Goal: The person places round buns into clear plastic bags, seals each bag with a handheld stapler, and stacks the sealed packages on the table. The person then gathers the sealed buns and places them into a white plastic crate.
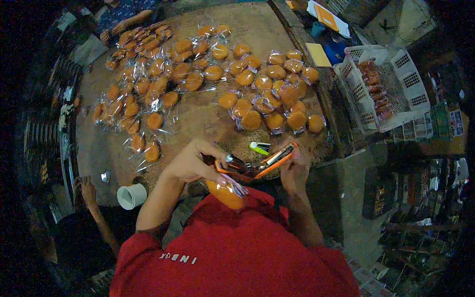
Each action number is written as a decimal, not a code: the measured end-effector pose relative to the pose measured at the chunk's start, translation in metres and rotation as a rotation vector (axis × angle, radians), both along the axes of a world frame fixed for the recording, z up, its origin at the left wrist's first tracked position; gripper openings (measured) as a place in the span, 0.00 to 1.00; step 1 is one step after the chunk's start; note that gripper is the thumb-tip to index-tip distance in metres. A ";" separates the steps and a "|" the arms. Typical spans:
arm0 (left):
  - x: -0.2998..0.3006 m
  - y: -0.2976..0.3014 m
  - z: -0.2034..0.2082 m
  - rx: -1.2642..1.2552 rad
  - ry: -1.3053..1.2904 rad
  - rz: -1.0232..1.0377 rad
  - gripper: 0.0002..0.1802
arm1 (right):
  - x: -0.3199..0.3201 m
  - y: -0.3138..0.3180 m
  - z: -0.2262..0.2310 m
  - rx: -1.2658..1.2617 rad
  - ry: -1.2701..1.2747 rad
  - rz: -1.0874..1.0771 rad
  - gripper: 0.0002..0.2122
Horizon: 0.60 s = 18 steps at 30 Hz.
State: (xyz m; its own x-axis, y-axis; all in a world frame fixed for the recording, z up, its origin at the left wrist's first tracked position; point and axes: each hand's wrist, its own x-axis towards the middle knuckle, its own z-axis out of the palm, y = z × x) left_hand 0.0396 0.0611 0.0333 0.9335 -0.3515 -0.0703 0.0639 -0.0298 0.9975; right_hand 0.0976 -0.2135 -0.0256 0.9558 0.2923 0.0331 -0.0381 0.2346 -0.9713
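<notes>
Close to my chest, an orange stapler [277, 159] is spread wide into a V, its metal rail showing. My left hand [194, 161] is closed on the dark end of it. A round orange-brown bun in a clear wrapper [225, 193] hangs under the same hand, apparently held by its gathered plastic. My right hand [295, 171] is closed round the stapler's other, orange end. Just beyond the stapler, a small green and white tool [259, 147] lies on the table; its kind is unclear.
On the wooden table [198, 126], several bagged buns [193, 81] lie at left and more buns [251, 120] at right. A white crate [410, 74] holding packed goods stands at right. A white cup [131, 196] sits at left, near another person's hand [88, 191]. Another person's arm [132, 21] reaches the far left.
</notes>
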 end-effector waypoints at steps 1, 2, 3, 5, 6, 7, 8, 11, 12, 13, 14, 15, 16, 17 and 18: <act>-0.003 0.006 0.000 -0.024 -0.035 0.047 0.15 | -0.002 -0.001 -0.002 0.092 0.017 0.010 0.16; -0.007 0.010 0.000 -0.115 -0.042 0.115 0.16 | -0.003 -0.004 -0.003 0.184 0.033 0.017 0.17; -0.011 0.013 0.000 -0.208 -0.049 0.183 0.17 | -0.006 -0.006 -0.004 0.270 0.126 0.090 0.16; -0.024 0.010 0.000 -0.423 -0.017 0.374 0.19 | -0.014 -0.012 0.000 0.115 0.130 0.261 0.14; -0.031 0.007 -0.001 -0.528 0.023 0.495 0.21 | -0.018 -0.014 0.003 0.093 0.117 0.359 0.12; -0.034 0.007 -0.001 -0.631 0.037 0.532 0.21 | -0.024 -0.017 0.007 -0.100 0.132 0.384 0.10; -0.035 0.005 -0.002 -0.718 0.007 0.544 0.20 | -0.028 -0.017 0.011 -0.159 0.081 0.395 0.10; -0.027 0.008 -0.010 -1.067 -0.044 0.161 0.16 | -0.033 -0.021 0.026 -0.299 -0.072 0.559 0.11; -0.020 0.011 -0.014 -1.178 -0.124 -0.050 0.15 | -0.033 -0.020 0.030 -0.302 -0.140 0.647 0.11; -0.014 0.013 -0.019 -1.142 -0.223 -0.179 0.17 | -0.031 -0.021 0.034 -0.294 -0.198 0.706 0.10; -0.013 0.013 -0.023 -1.152 -0.205 -0.263 0.15 | -0.030 -0.020 0.036 -0.315 -0.233 0.782 0.10; -0.012 0.012 -0.028 -1.190 -0.192 -0.330 0.14 | -0.028 -0.021 0.038 -0.236 -0.198 0.947 0.12; -0.018 0.008 -0.031 -1.244 -0.158 -0.333 0.15 | -0.027 -0.021 0.039 -0.208 -0.210 0.986 0.12; -0.023 0.005 -0.033 -1.303 -0.081 -0.169 0.17 | -0.025 -0.021 0.040 -0.179 -0.221 1.041 0.13; -0.031 -0.002 -0.035 -1.356 -0.033 -0.085 0.19 | -0.024 -0.020 0.039 -0.158 -0.228 1.129 0.13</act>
